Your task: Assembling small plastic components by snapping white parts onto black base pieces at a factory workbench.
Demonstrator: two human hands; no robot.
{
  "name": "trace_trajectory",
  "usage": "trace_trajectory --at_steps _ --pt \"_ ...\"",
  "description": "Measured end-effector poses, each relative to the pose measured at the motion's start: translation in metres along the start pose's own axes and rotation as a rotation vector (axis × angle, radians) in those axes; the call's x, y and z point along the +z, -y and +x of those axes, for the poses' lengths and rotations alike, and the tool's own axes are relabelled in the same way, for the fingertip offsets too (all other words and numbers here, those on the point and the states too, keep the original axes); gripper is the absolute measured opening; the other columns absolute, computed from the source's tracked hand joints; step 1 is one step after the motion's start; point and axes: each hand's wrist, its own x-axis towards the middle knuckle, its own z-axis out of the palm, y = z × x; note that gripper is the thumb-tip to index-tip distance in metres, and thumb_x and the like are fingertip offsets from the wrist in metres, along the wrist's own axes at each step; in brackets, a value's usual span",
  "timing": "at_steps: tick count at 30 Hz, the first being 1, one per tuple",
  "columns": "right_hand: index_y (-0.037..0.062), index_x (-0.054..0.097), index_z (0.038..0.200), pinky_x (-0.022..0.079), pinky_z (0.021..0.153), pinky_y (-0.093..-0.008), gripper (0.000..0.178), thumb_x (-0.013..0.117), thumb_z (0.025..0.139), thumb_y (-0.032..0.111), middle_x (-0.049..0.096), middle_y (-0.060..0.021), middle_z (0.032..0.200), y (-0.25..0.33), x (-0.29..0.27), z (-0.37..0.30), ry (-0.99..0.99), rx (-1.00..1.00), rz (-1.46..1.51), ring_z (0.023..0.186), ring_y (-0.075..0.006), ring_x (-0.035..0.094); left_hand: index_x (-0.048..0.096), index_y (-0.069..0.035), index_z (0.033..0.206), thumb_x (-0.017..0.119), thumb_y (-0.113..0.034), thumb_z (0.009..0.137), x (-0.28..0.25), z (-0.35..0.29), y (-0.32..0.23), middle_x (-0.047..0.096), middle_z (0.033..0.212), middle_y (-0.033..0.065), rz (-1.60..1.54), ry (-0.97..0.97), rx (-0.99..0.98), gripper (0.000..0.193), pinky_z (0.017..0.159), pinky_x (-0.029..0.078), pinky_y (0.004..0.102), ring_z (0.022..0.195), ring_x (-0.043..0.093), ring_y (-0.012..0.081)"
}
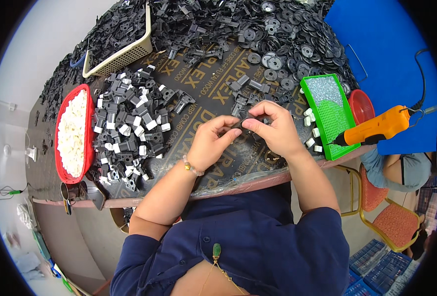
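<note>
My left hand [209, 144] and my right hand [276, 129] meet above the near middle of the table, thumbs and forefingers pinched together. A small black part shows between the fingertips; the fingers hide most of it, so its exact kind is unclear. Just beyond my hands lie several loose black plastic fittings [248, 88]. To the left spreads a heap of black plastic fittings with white end pieces [129, 126]. Loose white plastic pieces [316, 132] are scattered right of my right hand.
A red basket of white pieces [86, 143] stands left. Black wheels [275, 62] and fittings pile up at the back, beside a cream basket [124, 54]. On the right are a green tray of screws [346, 116], an orange electric screwdriver [381, 126], a red bowl [361, 104] and another person [405, 170].
</note>
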Motion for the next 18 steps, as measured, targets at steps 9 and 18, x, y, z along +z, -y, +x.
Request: trace_trajectory --at_steps 9,18 --pt "0.0001 0.063 0.107 0.053 0.073 -0.0332 0.025 0.071 0.092 0.018 0.069 -0.0102 0.094 0.011 -0.035 -0.004 -0.031 0.052 -0.488 0.081 -0.0219 0.067 0.058 0.0 0.113 0.065 -0.002 0.096 -0.008 -0.003 0.001 0.069 0.101 0.0073 -0.2 -0.006 -0.037 0.019 0.079 0.053 0.0257 0.089 0.067 0.0124" --pt "0.0019 0.06 0.094 0.055 0.075 -0.0462 0.016 0.072 0.085 0.009 0.065 -0.0186 0.095 -0.042 -0.076 -0.031 -0.181 0.304 -1.32 0.086 -0.0398 0.066 0.06 -0.007 0.116 0.061 -0.007 0.097 -0.016 0.006 -0.007 0.071 0.104 0.012 -0.765 -0.017 -0.144 0.019 0.092 0.054 0.0387 0.094 0.07 0.023"
